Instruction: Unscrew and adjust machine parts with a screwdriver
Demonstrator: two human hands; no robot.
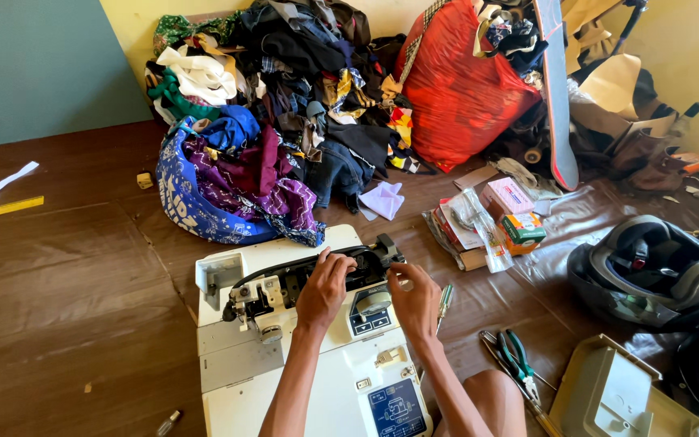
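A white sewing machine (228,364) lies on its back on the brown floor, its cover off and the black inner mechanism (289,283) exposed. My left hand (325,290) rests on that mechanism, fingers curled down into it near the middle. To its right, my right hand (416,301) pinches a small part at the machine's right end, beside a grey round dial (372,301). Whether the left hand grips anything is hidden by its fingers.
A screwdriver (444,303) lies just right of the machine; green-handled pliers (519,362) and a grey plastic cover (612,392) lie further right. A helmet (649,267) sits at the right, small boxes (507,210) behind, and a heap of clothes (285,105) with a red bag (463,89) beyond.
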